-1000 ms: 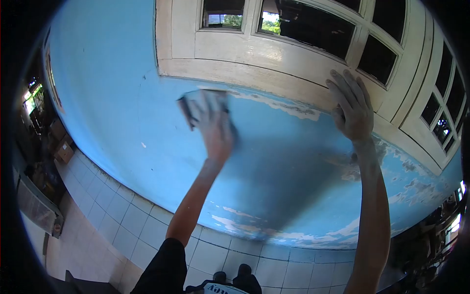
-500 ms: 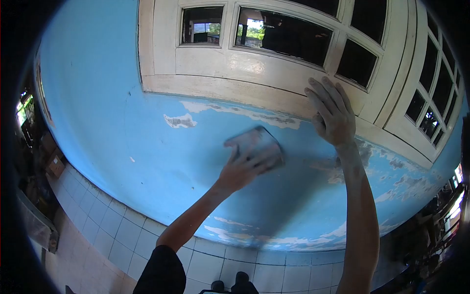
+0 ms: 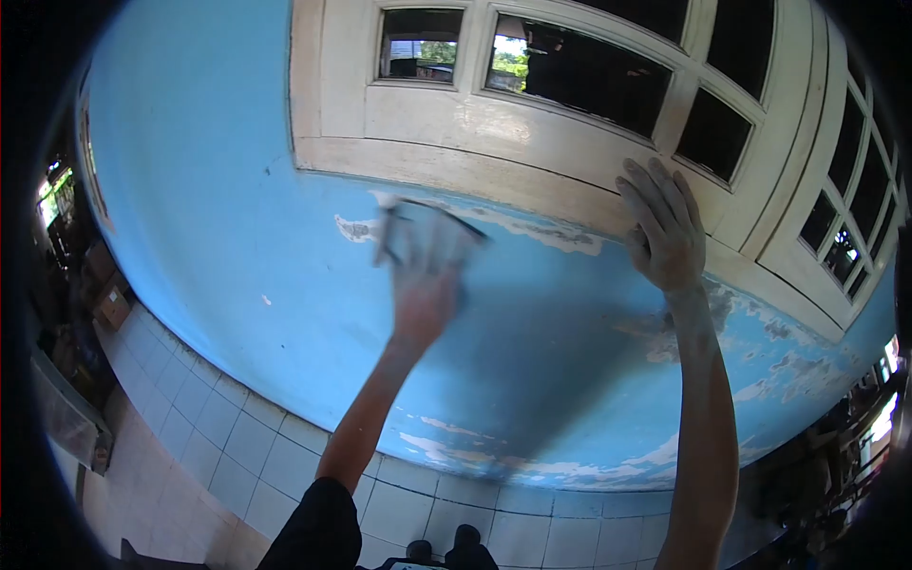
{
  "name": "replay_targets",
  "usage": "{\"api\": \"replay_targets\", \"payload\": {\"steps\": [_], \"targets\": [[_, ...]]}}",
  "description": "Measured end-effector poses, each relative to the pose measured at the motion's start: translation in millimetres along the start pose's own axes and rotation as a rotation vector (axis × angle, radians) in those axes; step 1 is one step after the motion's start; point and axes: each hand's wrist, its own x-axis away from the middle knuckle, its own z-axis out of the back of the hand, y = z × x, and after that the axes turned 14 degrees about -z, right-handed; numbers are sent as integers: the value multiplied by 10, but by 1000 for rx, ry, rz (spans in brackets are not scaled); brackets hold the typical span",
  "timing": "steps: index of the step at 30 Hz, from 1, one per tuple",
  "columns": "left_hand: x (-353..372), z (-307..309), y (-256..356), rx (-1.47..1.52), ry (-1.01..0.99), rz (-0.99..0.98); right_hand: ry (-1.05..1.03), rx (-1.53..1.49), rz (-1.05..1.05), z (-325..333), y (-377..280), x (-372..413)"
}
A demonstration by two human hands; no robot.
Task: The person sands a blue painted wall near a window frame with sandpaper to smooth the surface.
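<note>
A dark-edged flat sheet [image 3: 465, 224], blurred by motion, lies under my left hand [image 3: 425, 275], which presses it to the blue wall [image 3: 332, 313] just below the window frame. The fingers of this hand are smeared, but they spread over the sheet. Higher and to the right, my right hand [image 3: 668, 228] rests with its fingers stretched out at the lower edge of the white window frame [image 3: 418, 157], holding nothing. Grey dust coats its fingers. Peeled, whitish patches [image 3: 551, 233] run along the wall beneath the frame.
White shutters with dark panes [image 3: 598, 71] stand above the wall. Pale floor tiles [image 3: 394, 508] lie at its foot, near my feet [image 3: 465, 537]. A cardboard box [image 3: 114, 306] sits at the far left, above a grey object [image 3: 66, 408].
My left hand has moved up and to the left with the sheet. My right hand stays at the frame; the whole view has shifted slightly.
</note>
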Motion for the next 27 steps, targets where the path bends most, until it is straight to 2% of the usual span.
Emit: {"api": "replay_targets", "payload": {"steps": [2, 3, 4, 6, 7, 9, 11, 13, 15, 18, 19, 20, 22, 23, 25, 26, 27], "targets": [[-113, 40, -123, 304, 420, 539, -11, 11, -23, 12, -9, 12], [-246, 8, -12, 41, 443, 498, -4, 9, -20, 16, -12, 11], [-264, -61, 172, 57, 433, 494, 3, 6, -12, 16, -16, 6], [-138, -181, 573, -117, -232, -51, 0, 2, -12, 18, -20, 2], [-67, -239, 663, -104, -228, -55, 12, -7, -3, 27, -21, -4], [-17, -385, 790, 70, -200, -195, 0, 2, -1, 35, -25, -5], [31, -438, 547, -51, -143, -91, -12, 19, -2, 30, -8, -17], [-180, -155, 359, 59, 61, 216, 19, 0, 8, 13, -6, -6], [-319, -35, 233, 50, 207, 401, 22, 18, 7, 0, 0, 4], [-195, -262, 551, 118, 180, 373, 40, 20, 13, -12, 12, 1], [-160, -332, 729, 96, 67, 251, 51, 17, 18, -14, 11, -3], [-151, -417, 829, 103, 59, 241, 46, 21, 4, -17, 12, -12], [-371, -318, 1007, 86, -162, 117, 61, -13, 6, -15, 9, 8], [-541, -271, 973, 93, -154, 118, 58, -4, 11, -16, 19, -8], [-823, -169, 905, 57, -5, 56, 77, -7, 14, -43, 26, 9], [-819, -197, 966, 62, -7, 56, 72, -5, 12, -47, 41, 9], [-775, -246, 1051, 29, -99, -11, 73, 17, 21, -46, 48, 2]]}}
